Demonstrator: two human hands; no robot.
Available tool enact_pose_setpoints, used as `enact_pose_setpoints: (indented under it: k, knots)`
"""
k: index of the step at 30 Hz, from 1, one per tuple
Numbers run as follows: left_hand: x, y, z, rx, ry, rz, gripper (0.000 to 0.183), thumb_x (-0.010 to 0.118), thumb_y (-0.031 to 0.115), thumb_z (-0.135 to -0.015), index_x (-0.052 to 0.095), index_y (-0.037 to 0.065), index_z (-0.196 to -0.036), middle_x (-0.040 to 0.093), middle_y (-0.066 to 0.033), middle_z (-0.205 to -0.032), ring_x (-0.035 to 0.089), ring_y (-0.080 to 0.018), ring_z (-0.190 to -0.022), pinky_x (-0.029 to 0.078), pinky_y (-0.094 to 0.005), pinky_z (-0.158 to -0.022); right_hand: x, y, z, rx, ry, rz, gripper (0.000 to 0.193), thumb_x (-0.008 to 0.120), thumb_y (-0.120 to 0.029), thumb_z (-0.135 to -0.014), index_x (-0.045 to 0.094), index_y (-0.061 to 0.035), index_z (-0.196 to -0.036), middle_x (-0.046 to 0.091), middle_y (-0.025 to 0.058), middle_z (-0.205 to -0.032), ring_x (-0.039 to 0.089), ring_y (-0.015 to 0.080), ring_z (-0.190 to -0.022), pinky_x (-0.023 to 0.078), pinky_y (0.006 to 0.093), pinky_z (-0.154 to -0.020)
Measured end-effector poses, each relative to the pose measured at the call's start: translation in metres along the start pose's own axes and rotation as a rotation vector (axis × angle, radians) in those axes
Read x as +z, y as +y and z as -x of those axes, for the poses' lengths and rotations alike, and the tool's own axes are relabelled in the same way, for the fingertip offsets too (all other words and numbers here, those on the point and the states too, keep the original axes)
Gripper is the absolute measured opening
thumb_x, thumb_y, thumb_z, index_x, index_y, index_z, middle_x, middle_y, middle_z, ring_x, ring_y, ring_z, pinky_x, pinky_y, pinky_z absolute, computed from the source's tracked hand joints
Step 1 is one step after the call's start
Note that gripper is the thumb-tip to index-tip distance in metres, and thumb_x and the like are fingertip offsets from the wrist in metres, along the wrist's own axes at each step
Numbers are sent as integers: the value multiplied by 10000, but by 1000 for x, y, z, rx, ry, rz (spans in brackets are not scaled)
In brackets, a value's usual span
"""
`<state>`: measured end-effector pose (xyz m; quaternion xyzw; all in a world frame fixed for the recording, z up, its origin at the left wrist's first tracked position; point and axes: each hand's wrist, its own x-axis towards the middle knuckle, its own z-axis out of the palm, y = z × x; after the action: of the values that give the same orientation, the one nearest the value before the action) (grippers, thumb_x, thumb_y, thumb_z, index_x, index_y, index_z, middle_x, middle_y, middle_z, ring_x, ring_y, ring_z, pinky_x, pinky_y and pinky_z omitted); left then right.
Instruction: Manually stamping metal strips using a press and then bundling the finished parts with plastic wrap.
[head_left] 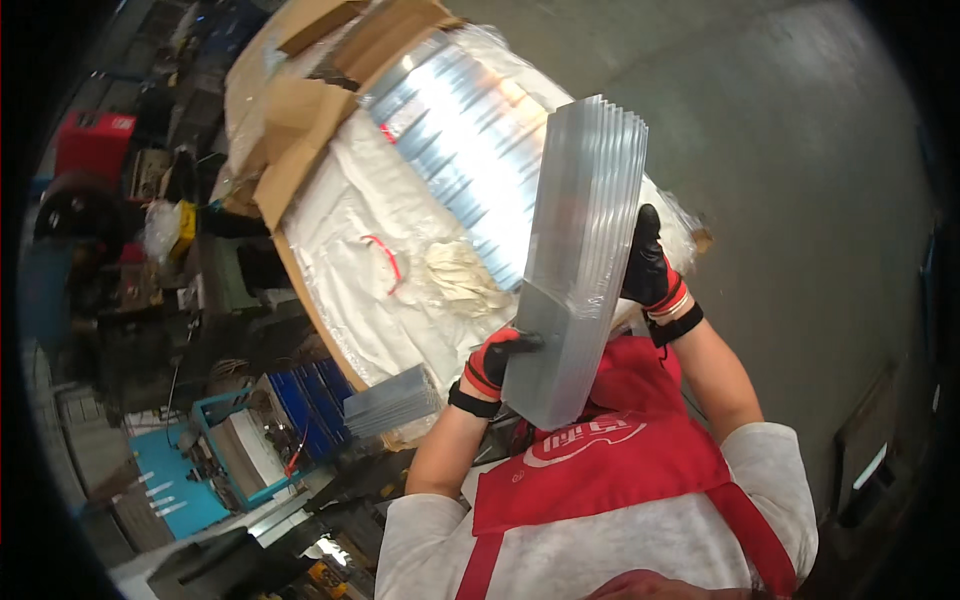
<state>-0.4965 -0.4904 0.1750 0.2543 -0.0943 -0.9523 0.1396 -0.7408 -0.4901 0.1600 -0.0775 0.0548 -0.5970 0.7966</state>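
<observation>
Both my hands wear red and black gloves and hold a stack of long, thin, silver-grey metal strips (575,270) in front of my apron. The strips stand tilted, their edges fanned along the right side. My left hand (500,358) grips the stack's lower left, thumb lying over its face. My right hand (650,265) presses against the right side with its thumb up; some of its fingers are hidden behind the stack. Just beyond lies a row of shiny metal strips (470,140) on white wrapping (345,215).
A cream glove (465,278) and a red strap (385,262) lie on the wrapping. Torn cardboard flaps (305,135) rise at the far left. A smaller stack of grey strips (393,402) sits near my left forearm. Blue bins (310,405) and machine parts crowd the left; grey floor (780,180) spreads right.
</observation>
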Motion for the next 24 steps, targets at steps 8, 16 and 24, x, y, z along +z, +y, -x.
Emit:
enact_pose_setpoints:
  k: [8, 16, 24]
  knots:
    - [73, -7, 69, 322, 209, -326, 840, 585, -101, -632, 134, 115, -1306, 379, -97, -1187, 457, -211, -1026, 422, -327, -815, 100, 44, -32, -96, -45, 321, 462, 411, -365, -846, 389, -55, -1188, 513, 58, -1076, 503, 151, -960, 407, 286, -821]
    - [86, -8, 117, 953, 274, -441, 717, 677, -39, -581, 284, 50, -1174, 407, -84, -1101, 433, -181, -1019, 428, -327, -807, 165, 73, -3, -305, -52, 1335, 291, 609, -45, -695, 496, -7, -961, 550, 42, -822, 524, 108, -753, 423, 237, -688]
    - [72, -21, 141, 1206, 600, -864, 693, 724, 27, -563, 310, 27, -1118, 441, -79, -1010, 471, -150, -917, 427, -273, -754, 191, 100, -3, -320, -221, 1978, 196, 496, 21, -683, 513, -17, -874, 516, 113, -666, 518, 186, -599, 424, 260, -568]
